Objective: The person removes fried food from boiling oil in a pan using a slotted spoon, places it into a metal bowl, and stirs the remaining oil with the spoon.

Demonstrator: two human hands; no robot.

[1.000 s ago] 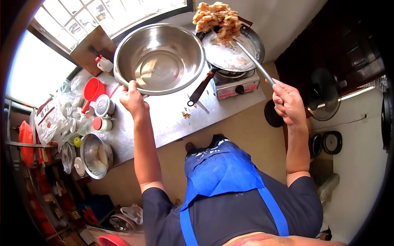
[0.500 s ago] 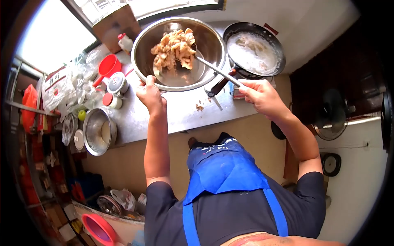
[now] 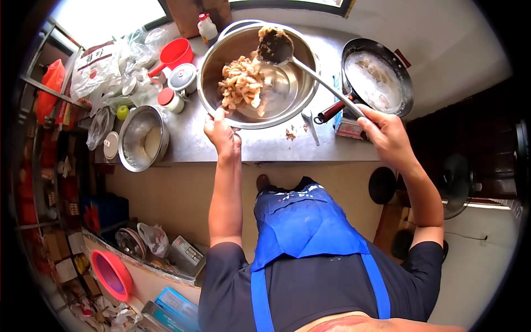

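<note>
A large steel bowl (image 3: pixel 298 102) stands on the metal table, holding a heap of pale brown, battered-looking pieces (image 3: pixel 241 83) on its left side. My left hand (image 3: pixel 222 135) is closed on the bowl's near rim. My right hand (image 3: pixel 387 133) grips the long handle of a metal ladle (image 3: pixel 323 82). Its dark round head is raised over the far part of the bowl, with some of the pieces clinging to its upper edge. To the right sits a black wok (image 3: pixel 408 91) with whitish, foamy liquid in it, its handle pointing toward my right hand.
Left of the bowl are a red dipper (image 3: pixel 176 51), a lidded container (image 3: pixel 182 76), a red-capped jar (image 3: pixel 171 100) and a smaller steel bowl (image 3: pixel 133 145). Plastic bags (image 3: pixel 99 69) crowd the far left. A spoon (image 3: pixel 311 128) and crumbs lie near the table's front.
The ladle head has come up out of the heap and moved toward the bowl's far side. The heap has settled lower in the bowl. My left hand stays on the rim; the view has shifted.
</note>
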